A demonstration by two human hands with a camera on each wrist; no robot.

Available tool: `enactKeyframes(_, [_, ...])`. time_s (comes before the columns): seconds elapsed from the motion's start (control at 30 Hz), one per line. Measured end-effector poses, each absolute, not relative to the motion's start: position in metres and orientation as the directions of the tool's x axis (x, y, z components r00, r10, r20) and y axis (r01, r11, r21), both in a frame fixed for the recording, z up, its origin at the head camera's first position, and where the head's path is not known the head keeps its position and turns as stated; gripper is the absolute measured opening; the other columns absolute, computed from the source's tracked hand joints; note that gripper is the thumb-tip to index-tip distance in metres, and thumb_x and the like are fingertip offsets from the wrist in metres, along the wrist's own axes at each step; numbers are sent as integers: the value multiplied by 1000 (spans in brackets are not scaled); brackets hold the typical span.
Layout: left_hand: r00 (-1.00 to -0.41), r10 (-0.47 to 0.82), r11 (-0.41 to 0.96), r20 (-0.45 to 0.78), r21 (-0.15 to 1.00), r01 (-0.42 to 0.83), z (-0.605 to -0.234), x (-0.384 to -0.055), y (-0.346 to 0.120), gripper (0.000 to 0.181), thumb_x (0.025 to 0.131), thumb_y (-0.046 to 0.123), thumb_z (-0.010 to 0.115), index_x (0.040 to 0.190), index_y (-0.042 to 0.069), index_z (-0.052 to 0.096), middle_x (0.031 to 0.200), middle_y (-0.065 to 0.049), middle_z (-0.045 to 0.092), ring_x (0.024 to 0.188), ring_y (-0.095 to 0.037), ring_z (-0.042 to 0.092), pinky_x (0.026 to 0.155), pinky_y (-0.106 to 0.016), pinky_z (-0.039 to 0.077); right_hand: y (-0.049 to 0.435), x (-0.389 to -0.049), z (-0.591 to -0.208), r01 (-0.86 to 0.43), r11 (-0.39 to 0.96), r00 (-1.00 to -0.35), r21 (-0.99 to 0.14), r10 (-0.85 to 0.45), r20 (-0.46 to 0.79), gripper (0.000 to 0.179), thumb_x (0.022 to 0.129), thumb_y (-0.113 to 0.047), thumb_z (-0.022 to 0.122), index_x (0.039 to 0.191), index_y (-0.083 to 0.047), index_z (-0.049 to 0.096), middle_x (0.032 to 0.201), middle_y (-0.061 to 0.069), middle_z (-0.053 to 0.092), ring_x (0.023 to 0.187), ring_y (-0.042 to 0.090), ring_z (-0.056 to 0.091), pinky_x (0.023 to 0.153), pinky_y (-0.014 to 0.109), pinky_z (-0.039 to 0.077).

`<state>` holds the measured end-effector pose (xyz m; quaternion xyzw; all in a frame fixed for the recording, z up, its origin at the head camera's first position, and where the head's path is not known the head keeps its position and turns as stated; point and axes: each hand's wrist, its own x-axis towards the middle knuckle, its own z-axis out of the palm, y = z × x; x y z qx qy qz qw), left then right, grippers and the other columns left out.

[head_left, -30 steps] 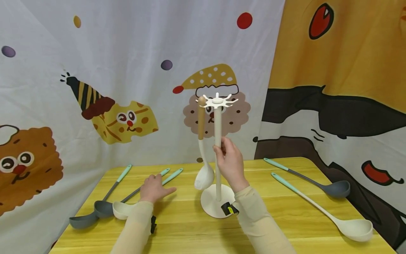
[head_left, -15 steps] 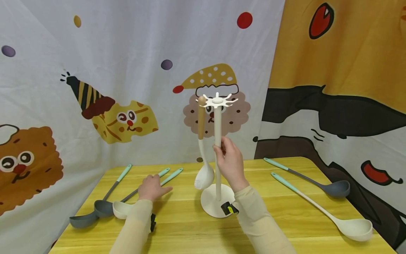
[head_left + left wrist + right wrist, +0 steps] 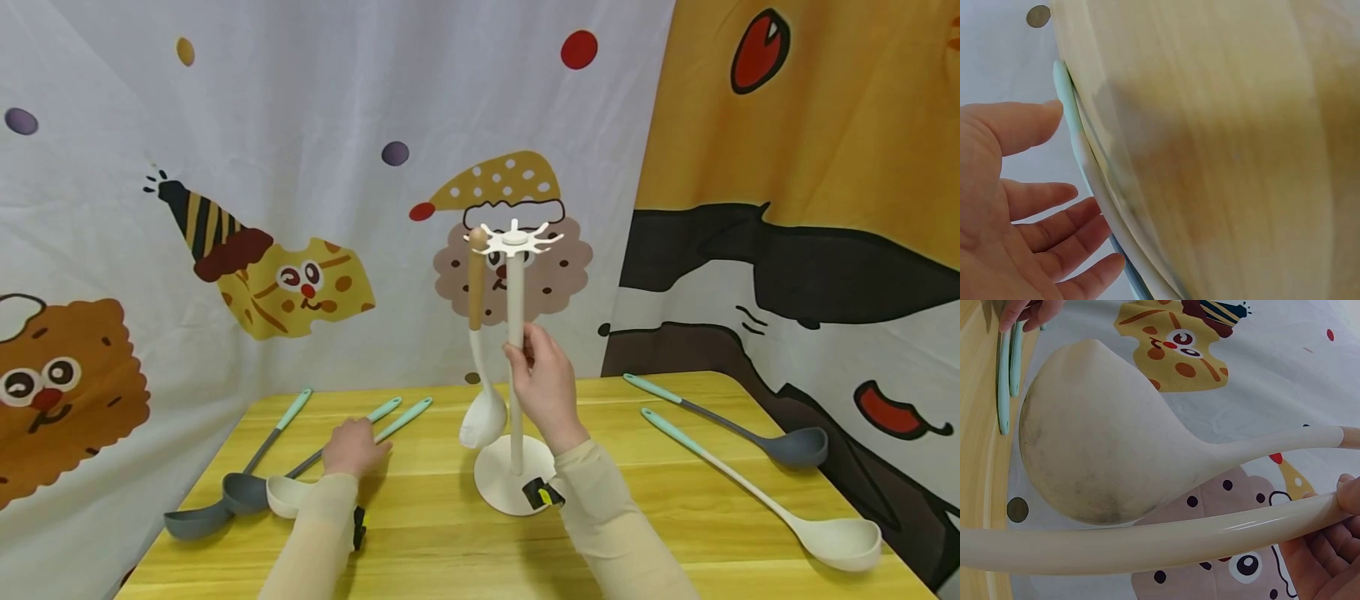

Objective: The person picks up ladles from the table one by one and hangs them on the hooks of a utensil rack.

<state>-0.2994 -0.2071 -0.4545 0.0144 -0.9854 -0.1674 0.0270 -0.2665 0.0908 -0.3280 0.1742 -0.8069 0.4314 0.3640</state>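
My left hand [image 3: 352, 448] is low over the table's left side, above a white ladle [image 3: 285, 497] with a mint handle. In the left wrist view, its thumb and loosely bent fingers are spread, fingertips right at the handle [image 3: 1067, 100] and pale shaft. A grey ladle [image 3: 243, 493] lies alongside, partly hidden by that hand. My right hand [image 3: 546, 383] grips the pole of a white utensil stand [image 3: 515, 292], thumb and fingers around it. From the stand's hooked top hangs a white ladle [image 3: 483, 417] with a wooden handle, its bowl large in the right wrist view.
Another grey ladle [image 3: 197, 522] lies at the far left of the wooden table [image 3: 450, 550]. On the right lie a grey ladle [image 3: 798, 447] and a white ladle [image 3: 840, 543], both mint-handled. A cartoon-printed curtain [image 3: 315, 100] hangs behind the table.
My left hand has shifted slightly left and its extended thumb has drawn in toward the mint-handled ladle. My right hand and the stand stay put.
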Motion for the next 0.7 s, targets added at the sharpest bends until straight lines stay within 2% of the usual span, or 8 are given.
enactKeyframes(0.1, [-998, -42, 945, 38, 325, -27, -455, -299, -208, 43, 89, 33, 72, 107, -5, 63, 101, -23, 59, 93, -41, 58, 68, -56, 51, 91, -267, -328, -596, 567, -673, -568, 34, 739, 22, 95, -8, 66, 115, 1, 60, 91, 12, 62, 80, 26, 61, 71, 39, 54])
enactKeyframes(0.33, [-999, -46, 947, 23, 319, -36, -455, -299, -212, 31, 88, 26, 70, 95, -3, 64, 90, -18, 57, 81, -33, 57, 62, -50, 51, 91, -266, -328, -598, 565, -670, -568, 35, 741, 21, 95, -8, 66, 114, 1, 60, 91, 12, 62, 81, 26, 62, 72, 39, 55])
enactKeyframes(0.7, [-998, -67, 953, 8, 297, -62, -460, -301, -218, 22, 91, 18, 69, 99, -2, 68, 86, -15, 58, 78, -33, 58, 62, -50, 52, 91, -265, -328, -598, 563, -670, -570, 38, 741, 22, 95, -8, 67, 114, 1, 60, 91, 12, 62, 80, 26, 62, 72, 39, 55])
